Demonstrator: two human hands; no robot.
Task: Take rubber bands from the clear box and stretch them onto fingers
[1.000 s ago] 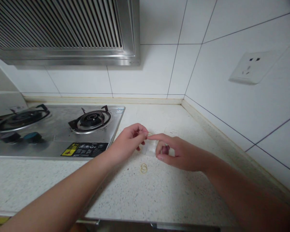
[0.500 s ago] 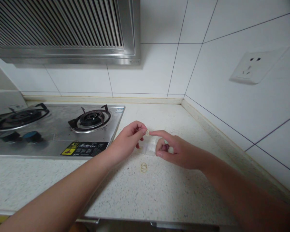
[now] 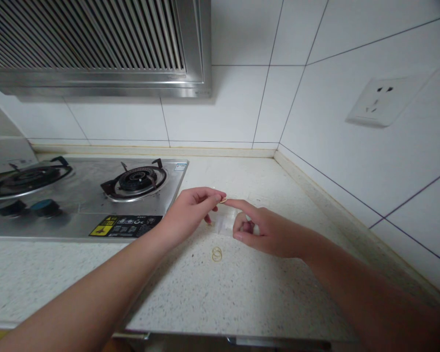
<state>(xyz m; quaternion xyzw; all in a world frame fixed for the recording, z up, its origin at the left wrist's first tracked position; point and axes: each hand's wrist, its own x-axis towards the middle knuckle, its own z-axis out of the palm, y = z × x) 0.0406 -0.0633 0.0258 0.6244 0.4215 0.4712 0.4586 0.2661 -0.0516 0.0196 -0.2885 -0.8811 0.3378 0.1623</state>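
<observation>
My left hand (image 3: pixel 190 210) pinches a small yellow rubber band (image 3: pixel 223 199) between thumb and forefinger, just above the counter. My right hand (image 3: pixel 264 227) holds a small clear plastic bag (image 3: pixel 225 223) with thumb and curled fingers, its forefinger stretched out to touch the band. A second yellow rubber band (image 3: pixel 217 254), coiled double, lies on the speckled countertop (image 3: pixel 220 293) just below both hands.
A steel gas hob (image 3: pixel 80 195) with two burners and dark knobs fills the counter's left. An extractor hood (image 3: pixel 95 44) hangs above it. White tiled walls meet in the corner; a wall socket (image 3: pixel 383 101) sits on the right wall.
Both hands have shifted very slightly; the left hand's pinch on the band turned a little flatter. The bag and the band on the counter stay put.
</observation>
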